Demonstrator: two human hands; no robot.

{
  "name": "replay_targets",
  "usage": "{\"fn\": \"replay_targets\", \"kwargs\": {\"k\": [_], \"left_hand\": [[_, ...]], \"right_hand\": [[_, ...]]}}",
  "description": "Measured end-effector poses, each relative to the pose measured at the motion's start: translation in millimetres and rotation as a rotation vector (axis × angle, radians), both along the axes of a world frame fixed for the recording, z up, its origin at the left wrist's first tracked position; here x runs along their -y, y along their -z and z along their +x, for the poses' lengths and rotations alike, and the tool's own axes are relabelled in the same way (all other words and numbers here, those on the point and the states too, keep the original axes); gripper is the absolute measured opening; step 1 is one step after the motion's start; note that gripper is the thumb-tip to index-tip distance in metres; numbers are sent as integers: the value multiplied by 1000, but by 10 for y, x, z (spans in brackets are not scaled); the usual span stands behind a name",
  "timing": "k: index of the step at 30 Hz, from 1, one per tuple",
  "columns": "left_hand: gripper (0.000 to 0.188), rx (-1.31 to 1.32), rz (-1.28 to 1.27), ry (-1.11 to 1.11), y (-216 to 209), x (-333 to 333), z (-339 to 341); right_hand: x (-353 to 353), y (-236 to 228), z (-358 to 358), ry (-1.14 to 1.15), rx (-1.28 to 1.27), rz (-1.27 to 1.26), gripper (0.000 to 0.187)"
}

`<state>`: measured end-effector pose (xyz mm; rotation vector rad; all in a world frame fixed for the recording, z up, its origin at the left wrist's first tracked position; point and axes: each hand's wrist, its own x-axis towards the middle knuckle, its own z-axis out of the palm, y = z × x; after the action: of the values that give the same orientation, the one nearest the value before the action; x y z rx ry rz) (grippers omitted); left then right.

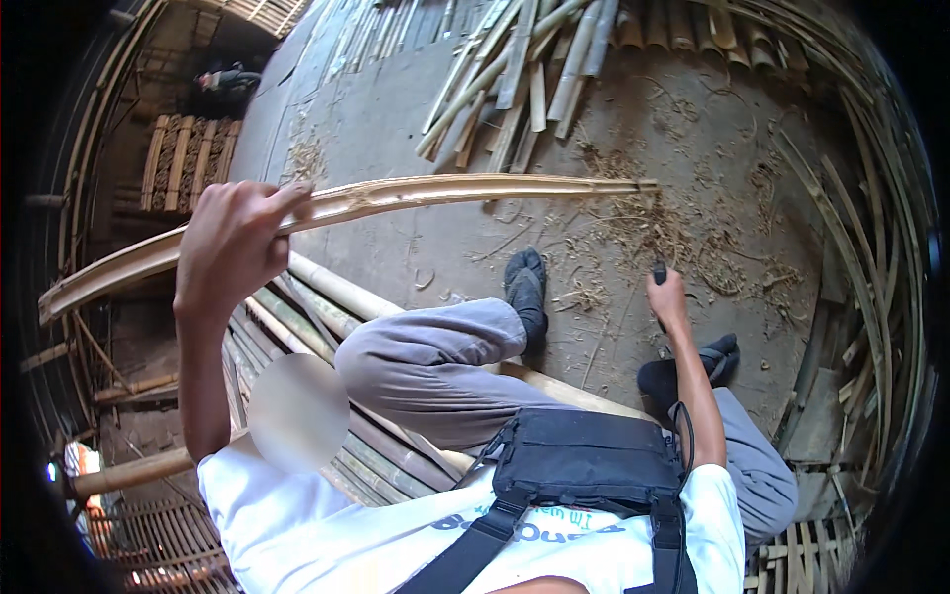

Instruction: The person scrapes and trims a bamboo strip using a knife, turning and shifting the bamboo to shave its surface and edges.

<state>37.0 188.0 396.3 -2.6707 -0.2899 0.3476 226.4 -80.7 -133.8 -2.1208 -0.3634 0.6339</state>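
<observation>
My left hand (pixel 233 238) is raised at the left, its fingers wrapped round a long split bamboo strip (pixel 435 190). The strip runs crosswise, hollow inner side showing, its narrow dark end at the right above the floor and its wider end at the far left. My right hand (pixel 669 297) is lower, closed round a slim dark handle (pixel 660 271), apart from the strip. What kind of tool the handle belongs to cannot be made out. Pale bamboo shavings (pixel 693 238) lie on the floor between the strip's narrow end and my right hand.
Bamboo poles (pixel 396 445) lie beneath and beside my legs. Split bamboo pieces (pixel 520 79) are heaped at the far side, and long curved strips (pixel 861 228) lean at the right. A dark pouch (pixel 594 450) hangs at my chest. Slatted bundles (pixel 188 163) stand at the far left.
</observation>
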Motion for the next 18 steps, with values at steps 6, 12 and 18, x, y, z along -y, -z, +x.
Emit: {"fn": "replay_targets", "kwargs": {"k": [6,12,18], "left_hand": [[37,-32,60,10,56,2,-73],[39,-37,22,-10,102,-113,-131],[47,-25,-23,-127,155,-113,-174]], "right_hand": [[-4,-78,200,33,-185,-124,30],[39,96,174,85,-238,-141,27],[330,550,111,65,27,-141,26]]}}
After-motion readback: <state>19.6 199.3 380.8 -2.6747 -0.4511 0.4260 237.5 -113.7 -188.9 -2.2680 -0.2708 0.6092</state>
